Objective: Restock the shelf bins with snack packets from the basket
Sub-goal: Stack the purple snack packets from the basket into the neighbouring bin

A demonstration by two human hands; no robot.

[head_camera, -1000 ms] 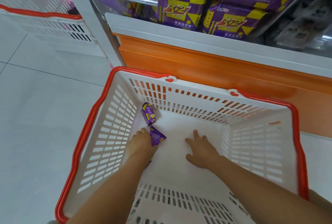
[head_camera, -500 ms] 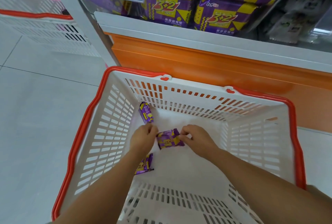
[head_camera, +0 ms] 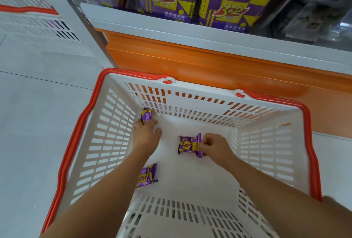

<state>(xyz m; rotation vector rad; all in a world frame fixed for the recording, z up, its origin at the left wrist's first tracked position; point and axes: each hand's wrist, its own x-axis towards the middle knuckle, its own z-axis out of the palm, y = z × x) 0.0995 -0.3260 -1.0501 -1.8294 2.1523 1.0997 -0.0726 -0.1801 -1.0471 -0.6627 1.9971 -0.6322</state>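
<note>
A white basket with a red rim [head_camera: 89,108] stands on the floor before the shelf. Three small purple snack packets lie inside it. My right hand [head_camera: 214,145] pinches the right edge of the middle packet [head_camera: 188,144]. My left hand [head_camera: 146,133] reaches into the far left corner, its fingers touching the packet [head_camera: 146,115] that leans on the basket wall. The third packet [head_camera: 146,175] lies beside my left forearm, partly hidden by it. The shelf bin above holds big purple 3+2 packs [head_camera: 226,7].
The orange shelf base [head_camera: 190,62] with a white ledge rises right behind the basket. A second white basket with a red rim [head_camera: 28,9] stands at the far left on the grey tiled floor [head_camera: 38,104].
My left hand let go of the middle packet and moved up-left to the corner packet. My right hand now holds the middle packet alone and has shifted it right.
</note>
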